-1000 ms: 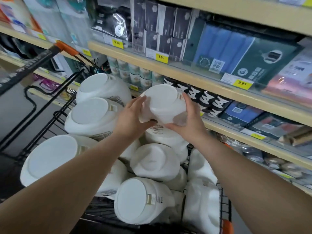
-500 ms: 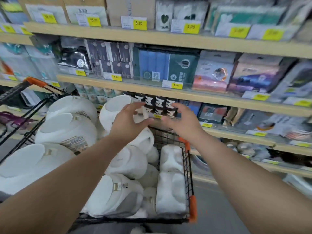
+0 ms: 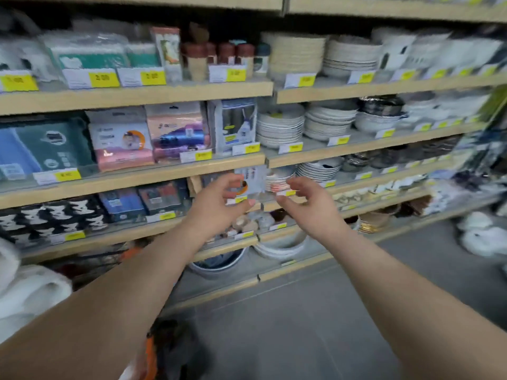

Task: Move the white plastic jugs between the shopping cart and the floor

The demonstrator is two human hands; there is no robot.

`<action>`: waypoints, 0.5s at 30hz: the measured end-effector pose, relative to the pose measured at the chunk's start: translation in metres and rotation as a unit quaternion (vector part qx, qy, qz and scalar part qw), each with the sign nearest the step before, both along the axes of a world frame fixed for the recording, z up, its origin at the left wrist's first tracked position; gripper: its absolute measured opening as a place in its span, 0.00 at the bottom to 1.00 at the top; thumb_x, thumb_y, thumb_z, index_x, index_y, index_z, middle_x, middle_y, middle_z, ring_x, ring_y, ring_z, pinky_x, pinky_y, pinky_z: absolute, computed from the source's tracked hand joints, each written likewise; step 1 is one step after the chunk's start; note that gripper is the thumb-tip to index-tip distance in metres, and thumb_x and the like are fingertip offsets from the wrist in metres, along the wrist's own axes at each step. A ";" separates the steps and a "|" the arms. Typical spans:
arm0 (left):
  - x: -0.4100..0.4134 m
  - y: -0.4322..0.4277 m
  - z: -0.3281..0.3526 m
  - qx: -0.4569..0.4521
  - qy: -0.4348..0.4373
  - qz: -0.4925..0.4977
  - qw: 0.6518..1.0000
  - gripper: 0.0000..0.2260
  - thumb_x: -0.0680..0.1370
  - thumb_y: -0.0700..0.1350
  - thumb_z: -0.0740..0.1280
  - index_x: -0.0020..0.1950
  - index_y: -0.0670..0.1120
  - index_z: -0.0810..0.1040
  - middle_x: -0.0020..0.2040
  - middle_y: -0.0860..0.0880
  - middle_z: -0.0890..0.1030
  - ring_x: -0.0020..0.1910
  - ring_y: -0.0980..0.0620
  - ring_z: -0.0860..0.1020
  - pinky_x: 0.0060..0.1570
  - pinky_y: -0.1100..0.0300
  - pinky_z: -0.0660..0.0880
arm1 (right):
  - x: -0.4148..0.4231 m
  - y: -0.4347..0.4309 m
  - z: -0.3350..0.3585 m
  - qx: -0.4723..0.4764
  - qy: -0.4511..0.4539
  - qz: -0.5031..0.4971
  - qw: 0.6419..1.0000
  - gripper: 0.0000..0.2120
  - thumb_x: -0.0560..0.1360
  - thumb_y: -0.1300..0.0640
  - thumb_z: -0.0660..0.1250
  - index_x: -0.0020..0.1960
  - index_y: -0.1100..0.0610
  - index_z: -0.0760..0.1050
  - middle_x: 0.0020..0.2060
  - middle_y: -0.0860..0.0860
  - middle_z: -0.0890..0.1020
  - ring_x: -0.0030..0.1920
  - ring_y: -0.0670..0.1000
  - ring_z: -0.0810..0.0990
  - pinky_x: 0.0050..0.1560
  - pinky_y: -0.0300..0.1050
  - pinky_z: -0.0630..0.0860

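Where shelves [image 3: 131, 175] loom, jugs [image 3: 30, 292] leftward.

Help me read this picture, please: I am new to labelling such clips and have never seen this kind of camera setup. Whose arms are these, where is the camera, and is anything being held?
There is no machine here. A person wears one wide-angle camera on the head, so you look forward and down along their own bare arms. The left hand and the right hand are stretched out in front, fingers curled and open, with nothing in either grip. Behind them stand shop shelves with packaged goods, yellow price tags and stacks of plates. Below is the grey floor. At the left edge you see blurred white plastic jugs, and at the far right more white shapes on the floor, too blurred to identify surely. The whole picture is smeared, likely because the head is turning.
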State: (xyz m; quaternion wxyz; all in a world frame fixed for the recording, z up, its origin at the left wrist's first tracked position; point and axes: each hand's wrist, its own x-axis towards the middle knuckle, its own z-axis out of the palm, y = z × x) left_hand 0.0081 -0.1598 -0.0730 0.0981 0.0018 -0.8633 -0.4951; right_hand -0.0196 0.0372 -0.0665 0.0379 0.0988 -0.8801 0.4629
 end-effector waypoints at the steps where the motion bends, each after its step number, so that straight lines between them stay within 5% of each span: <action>1: -0.015 0.021 -0.001 0.004 -0.001 -0.023 1.000 0.22 0.72 0.49 0.75 0.65 0.54 0.73 0.59 0.54 0.78 0.54 0.56 0.77 0.57 0.59 0.74 | -0.004 0.024 0.001 0.004 0.000 -0.027 1.000 0.22 0.74 0.49 0.71 0.65 0.54 0.74 0.60 0.49 0.79 0.61 0.50 0.76 0.57 0.42 0.72; 7: -0.106 0.154 -0.012 0.024 -0.025 -0.159 0.987 0.21 0.72 0.44 0.74 0.63 0.54 0.74 0.57 0.53 0.78 0.52 0.53 0.77 0.54 0.60 0.74 | -0.035 0.152 -0.006 -0.005 -0.025 -0.160 0.987 0.21 0.76 0.47 0.68 0.67 0.50 0.71 0.60 0.45 0.76 0.44 0.40 0.78 0.46 0.35 0.71; 10: -0.159 0.215 -0.018 0.027 -0.032 -0.220 0.975 0.21 0.72 0.45 0.74 0.63 0.53 0.74 0.58 0.54 0.78 0.51 0.54 0.78 0.55 0.59 0.74 | -0.066 0.206 -0.011 -0.012 -0.037 -0.212 0.977 0.22 0.76 0.48 0.68 0.68 0.50 0.71 0.60 0.46 0.76 0.55 0.44 0.77 0.50 0.37 0.70; 15: -0.251 0.310 -0.023 0.019 -0.032 -0.296 0.955 0.21 0.72 0.44 0.75 0.63 0.52 0.76 0.57 0.53 0.79 0.49 0.54 0.78 0.50 0.61 0.75 | -0.124 0.291 -0.016 -0.005 -0.036 -0.314 0.949 0.23 0.75 0.48 0.68 0.68 0.52 0.71 0.61 0.47 0.77 0.59 0.45 0.75 0.56 0.45 0.75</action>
